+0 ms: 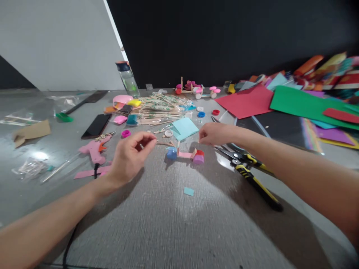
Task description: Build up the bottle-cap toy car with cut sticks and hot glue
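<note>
My left hand (pixel 131 155) hovers over the table, thumb and forefinger pinched together. Right by its fingertips is a thin brown stick (pixel 166 143); I cannot tell whether they grip it. My right hand (pixel 213 133) is closed, fingertips down, beside a light blue paper sheet (pixel 185 128); anything inside it is hidden. Between the hands stands a small toy car (pixel 185 154) with a pink strip for a body and blue, red and purple wheels. A small light blue paper piece (pixel 189 191) lies in front of it. Yellow-and-black pliers (pixel 248 175) rest under my right forearm.
At left lie a pink glue gun (pixel 94 150) with a cord and a black phone (pixel 96 126). A water bottle (pixel 127 78), wooden sticks (pixel 161 106) and more toy cars (pixel 198 90) are farther back. Red sheet (pixel 246 101) and green sheet (pixel 303 106) spread at right.
</note>
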Demonstrator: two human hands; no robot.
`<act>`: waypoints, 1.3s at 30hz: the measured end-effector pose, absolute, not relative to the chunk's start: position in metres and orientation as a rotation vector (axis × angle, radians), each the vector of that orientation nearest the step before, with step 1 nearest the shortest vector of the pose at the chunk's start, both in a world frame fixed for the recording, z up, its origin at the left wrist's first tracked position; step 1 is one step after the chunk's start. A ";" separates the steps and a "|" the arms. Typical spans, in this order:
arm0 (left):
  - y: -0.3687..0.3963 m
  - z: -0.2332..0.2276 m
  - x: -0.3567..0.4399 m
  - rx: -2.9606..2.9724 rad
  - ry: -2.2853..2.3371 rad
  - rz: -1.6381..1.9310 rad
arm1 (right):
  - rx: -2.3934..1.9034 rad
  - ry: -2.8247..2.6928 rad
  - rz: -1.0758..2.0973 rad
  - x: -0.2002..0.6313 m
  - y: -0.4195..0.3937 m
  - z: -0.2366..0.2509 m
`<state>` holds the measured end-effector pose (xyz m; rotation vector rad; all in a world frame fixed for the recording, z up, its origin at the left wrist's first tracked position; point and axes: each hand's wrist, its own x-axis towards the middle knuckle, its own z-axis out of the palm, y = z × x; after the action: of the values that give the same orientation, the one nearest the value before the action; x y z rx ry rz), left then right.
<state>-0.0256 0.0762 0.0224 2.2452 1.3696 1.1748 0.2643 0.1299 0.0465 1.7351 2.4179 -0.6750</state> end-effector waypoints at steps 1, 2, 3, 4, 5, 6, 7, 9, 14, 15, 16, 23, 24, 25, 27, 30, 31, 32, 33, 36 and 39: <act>0.085 0.023 -0.034 2.253 1.421 1.124 | 1.713 2.429 -0.642 0.261 0.132 0.044; 0.093 0.023 -0.042 2.306 1.462 1.032 | 1.690 2.447 -0.605 0.258 0.134 0.042; 0.102 0.024 -0.050 2.368 1.503 0.919 | 1.669 2.472 -0.560 0.256 0.136 0.040; 0.109 0.024 -0.057 2.435 1.529 0.803 | 1.650 2.502 -0.511 0.255 0.137 0.038; 0.115 0.023 -0.063 2.492 1.547 0.695 | 1.634 2.533 -0.461 0.254 0.138 0.035; 0.121 0.023 -0.068 2.524 1.554 0.628 | 1.619 2.562 -0.418 0.253 0.139 0.032; 0.125 0.022 -0.072 2.548 1.557 0.583 | 1.607 2.585 -0.386 0.253 0.139 0.030; 0.133 0.018 -0.076 2.575 1.554 0.551 | 1.595 2.611 -0.351 0.253 0.140 0.028; 0.146 0.010 -0.080 2.640 1.518 0.540 | 1.661 2.639 -0.298 0.264 0.133 0.037; 0.148 0.009 -0.081 2.650 1.506 0.534 | 1.690 2.643 -0.282 0.267 0.131 0.041; 0.150 0.007 -0.082 2.659 1.493 0.523 | 1.719 2.646 -0.266 0.271 0.129 0.044; 0.152 0.004 -0.083 2.680 1.426 0.433 | 1.810 2.666 -0.250 0.291 0.116 0.047; 0.151 0.005 -0.082 2.676 1.416 0.419 | 1.814 2.666 -0.265 0.291 0.115 0.045; 0.150 0.006 -0.080 2.672 1.403 0.404 | 1.810 2.668 -0.288 0.290 0.113 0.044; 0.147 0.008 -0.077 2.661 1.376 0.381 | 1.771 2.673 -0.354 0.287 0.110 0.041; 0.144 0.010 -0.072 2.646 1.359 0.383 | 1.649 2.671 -0.454 0.279 0.107 0.037; 0.143 0.011 -0.071 2.640 1.364 0.394 | 1.612 2.668 -0.468 0.277 0.107 0.035; 0.142 0.011 -0.069 2.633 1.373 0.411 | 1.586 2.666 -0.468 0.275 0.107 0.033; 0.141 0.012 -0.068 2.624 1.387 0.435 | 1.578 2.666 -0.452 0.274 0.108 0.032; 0.136 0.015 -0.067 2.569 1.451 0.556 | 1.651 2.663 -0.314 0.272 0.110 0.026; 0.130 0.020 -0.067 2.452 1.508 0.683 | 1.746 2.657 -0.169 0.275 0.112 0.023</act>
<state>-0.0669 0.1304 0.0197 2.4525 1.5080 0.6832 0.2751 0.1124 0.0235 1.7461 2.6567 -0.1691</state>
